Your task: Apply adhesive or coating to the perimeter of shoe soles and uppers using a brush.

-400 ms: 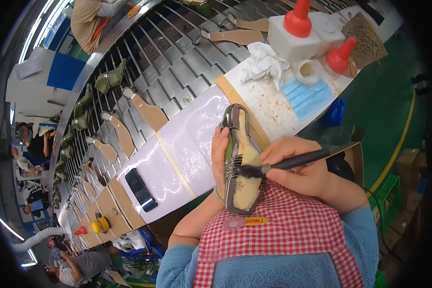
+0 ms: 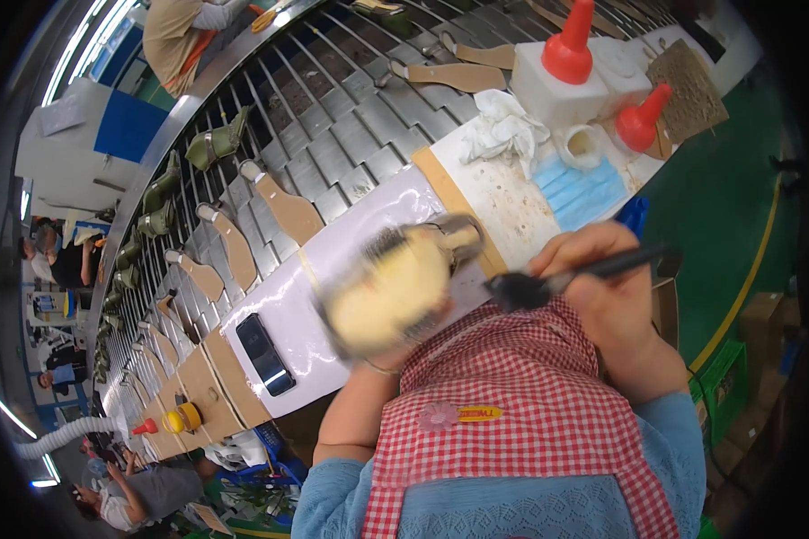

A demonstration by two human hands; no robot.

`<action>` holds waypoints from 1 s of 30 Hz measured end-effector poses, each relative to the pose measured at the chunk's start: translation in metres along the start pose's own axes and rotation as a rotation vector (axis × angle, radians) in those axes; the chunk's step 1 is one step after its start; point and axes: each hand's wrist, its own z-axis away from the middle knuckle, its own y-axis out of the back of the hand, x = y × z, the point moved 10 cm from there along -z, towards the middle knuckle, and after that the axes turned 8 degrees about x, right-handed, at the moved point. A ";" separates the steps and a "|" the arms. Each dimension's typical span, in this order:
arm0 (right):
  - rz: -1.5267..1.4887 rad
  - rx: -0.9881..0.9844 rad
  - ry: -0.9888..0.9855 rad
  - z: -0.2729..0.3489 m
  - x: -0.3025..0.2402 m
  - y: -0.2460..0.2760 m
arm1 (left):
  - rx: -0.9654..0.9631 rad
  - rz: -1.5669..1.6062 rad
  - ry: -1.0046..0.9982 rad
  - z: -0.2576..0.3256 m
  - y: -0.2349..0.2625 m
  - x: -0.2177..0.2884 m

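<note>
A half-made shoe (image 2: 388, 292), smeared by motion, lies sole side up in front of me, its pale yellow bottom showing and its narrow heel end pointing far right. My left hand (image 2: 439, 322) is closed on it from beneath, mostly hidden by the shoe. In my right hand (image 2: 607, 292) is a brush (image 2: 519, 292) with dark bristles and a black handle, gripped between thumb and fingers. Its tip stands apart from the shoe, to the right. Below the shoe is the purplish-white sheet (image 2: 404, 193) on the work surface.
A white glue bottle (image 2: 557, 81) with a red cone top, an open white pot (image 2: 582, 146), crumpled tissue (image 2: 503, 130) and a blue face mask (image 2: 584, 191) are at the right. A phone (image 2: 265, 355) lies left. Insoles (image 2: 283, 205) and green shoe uppers (image 2: 216, 142) rest on the metal conveyor.
The shoe has swung leftward, from nearly upright to slanting, in my left hand. The brush has come off its bottom and moved right.
</note>
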 end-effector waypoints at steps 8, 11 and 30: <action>-0.395 0.057 -0.352 -0.016 0.031 0.001 | -0.367 -0.369 -0.099 -0.004 -0.041 0.034; -0.230 0.080 -0.256 -0.020 0.033 -0.004 | -0.483 -0.528 0.002 0.011 -0.060 0.013; 0.263 -0.217 -0.022 -0.009 0.015 -0.031 | -0.525 -0.564 0.023 0.024 -0.070 0.010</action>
